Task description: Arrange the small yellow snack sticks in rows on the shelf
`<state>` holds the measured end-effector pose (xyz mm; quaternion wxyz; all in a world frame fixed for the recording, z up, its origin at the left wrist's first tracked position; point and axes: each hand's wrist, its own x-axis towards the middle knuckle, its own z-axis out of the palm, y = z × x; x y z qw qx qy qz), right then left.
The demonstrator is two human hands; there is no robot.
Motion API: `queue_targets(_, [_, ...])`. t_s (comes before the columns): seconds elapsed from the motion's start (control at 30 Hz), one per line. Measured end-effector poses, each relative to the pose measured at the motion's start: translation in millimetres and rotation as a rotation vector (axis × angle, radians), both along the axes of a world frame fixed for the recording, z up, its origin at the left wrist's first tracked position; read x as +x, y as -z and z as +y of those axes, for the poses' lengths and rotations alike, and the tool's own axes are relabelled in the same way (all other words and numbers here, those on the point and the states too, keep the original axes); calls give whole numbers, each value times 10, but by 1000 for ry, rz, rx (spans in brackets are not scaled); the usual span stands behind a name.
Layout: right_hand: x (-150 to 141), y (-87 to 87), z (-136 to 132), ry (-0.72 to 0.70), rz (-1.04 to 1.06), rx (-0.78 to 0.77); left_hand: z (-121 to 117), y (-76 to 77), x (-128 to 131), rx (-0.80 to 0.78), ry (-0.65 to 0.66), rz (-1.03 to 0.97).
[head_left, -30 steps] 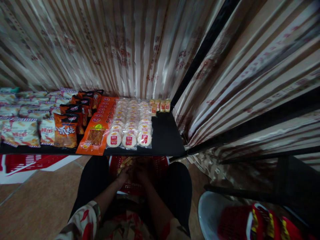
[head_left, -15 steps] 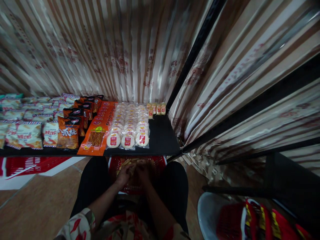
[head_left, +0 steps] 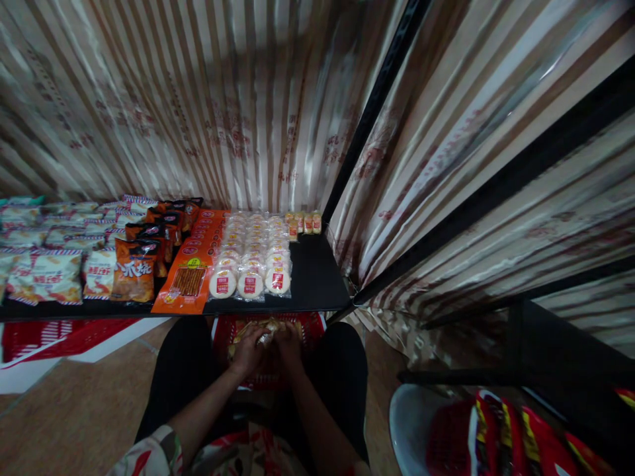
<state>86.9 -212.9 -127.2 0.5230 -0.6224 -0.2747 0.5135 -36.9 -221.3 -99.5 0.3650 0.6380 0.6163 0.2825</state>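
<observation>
A red plastic basket (head_left: pixel 318 325) sits between my knees, partly under the shelf's front edge. Small yellowish wrapped snacks (head_left: pixel 268 335) are inside it, too dim to read. My left hand (head_left: pixel 249 349) reaches into the basket with its fingers curled over some of these packets. Close on its right, my right hand (head_left: pixel 288 346) is closed at the same cluster, its fingertips partly hidden. On the black shelf (head_left: pixel 317 277) above stand rows of round white crackers (head_left: pixel 251 283) in clear wrappers, and a few small yellow packets (head_left: pixel 308 223) line the back right corner.
Left along the shelf are an orange pack of sticks (head_left: pixel 188 281), orange-black bags (head_left: pixel 133 271) and white snack bags (head_left: pixel 44 274). A striped curtain (head_left: pixel 198 99) hangs behind black posts. Lower right, a pale stool (head_left: pixel 407 423) bears a red basket with red packets (head_left: pixel 540 439).
The view has shifted, so shelf goods appear slightly lower and farther left. My hands have risen slightly within the basket, and a pale yellowish packet now shows more plainly between them.
</observation>
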Motion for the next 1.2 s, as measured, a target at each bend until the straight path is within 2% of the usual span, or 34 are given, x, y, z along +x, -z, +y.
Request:
queue_targets(0.23, [59, -293, -74, -53, 98, 17, -22, -178, 31, 70, 54, -22])
queue_targets(0.47, [98, -473, -109, -51, 138, 74, -4, -339, 35, 108, 104, -61])
queue_targets(0.87, [115, -593, -87, 5, 234, -1, -16, -499, 38, 176, 160, -74])
queue_targets(1.2, [228, -661, -97, 77, 165, -35, -53, -693, 116, 181, 219, -55])
